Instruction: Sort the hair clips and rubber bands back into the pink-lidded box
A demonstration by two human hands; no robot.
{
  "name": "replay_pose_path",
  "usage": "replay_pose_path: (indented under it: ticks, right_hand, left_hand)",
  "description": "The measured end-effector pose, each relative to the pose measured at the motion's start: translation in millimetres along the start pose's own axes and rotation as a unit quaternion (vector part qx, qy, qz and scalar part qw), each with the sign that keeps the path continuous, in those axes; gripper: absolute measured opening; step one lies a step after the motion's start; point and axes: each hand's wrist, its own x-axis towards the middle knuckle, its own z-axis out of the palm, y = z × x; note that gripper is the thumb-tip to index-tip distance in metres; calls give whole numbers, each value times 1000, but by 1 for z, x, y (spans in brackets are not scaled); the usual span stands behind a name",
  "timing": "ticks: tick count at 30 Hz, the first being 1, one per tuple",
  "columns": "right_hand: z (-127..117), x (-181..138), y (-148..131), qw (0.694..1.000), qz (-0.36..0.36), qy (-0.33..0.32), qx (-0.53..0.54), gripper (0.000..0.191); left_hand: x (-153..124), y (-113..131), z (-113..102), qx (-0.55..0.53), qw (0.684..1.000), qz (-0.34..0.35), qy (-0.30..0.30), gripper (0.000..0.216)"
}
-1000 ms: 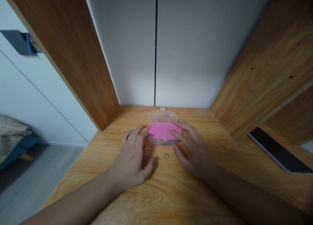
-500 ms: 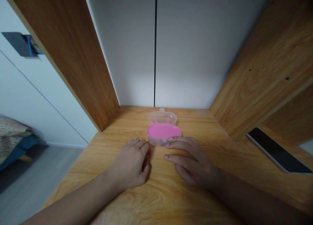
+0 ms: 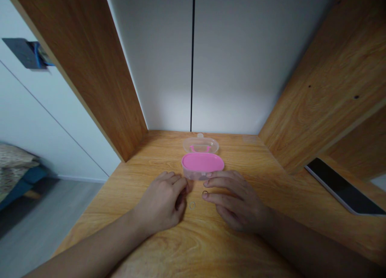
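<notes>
My left hand [image 3: 164, 199] rests on the wooden table with its fingers curled in; what they hold, if anything, is hidden. My right hand [image 3: 238, 199] lies low over the table, fingers apart. One of its fingertips touches a small dark ring [image 3: 205, 192]. Between the hands lies a small pale ring [image 3: 192, 205], apart from both. Just beyond them stands an oval clear plastic box [image 3: 193, 175] with a pink inner lid or tray [image 3: 202, 162] across its top. Its clear outer lid [image 3: 200, 145] is tipped back behind it, with a pink handle. The right fingers partly cover the box's front.
A dark-screened phone or tablet [image 3: 343, 185] lies at the right on the wooden table [image 3: 193, 250]. White panels [image 3: 169, 68] close off the back, and wooden boards [image 3: 90, 68] rise on both sides. A cloth-covered piece of furniture [image 3: 18, 169] stands at the far left.
The right hand has drawn slightly down from the box, and a dark ring now shows at its fingertip. The pink surface is more fully visible. The left hand has hardly moved.
</notes>
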Motion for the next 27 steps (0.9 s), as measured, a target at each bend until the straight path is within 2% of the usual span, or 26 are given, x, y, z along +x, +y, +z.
replay_pose_path:
  ticks: [8,14,27]
  right_hand:
    - [1,-1,0,1000,-3,-3,7,42]
    - [1,-1,1,1000,2,-5,0,40]
    - [2,-3,1,1000,3,-14,7,42]
  left_hand:
    - [-2,1,0,-12,999,11,30,17]
    - [-2,3,-3,12,999,-34,21,5]
    - [0,4,-7,14,998,-53,5,15]
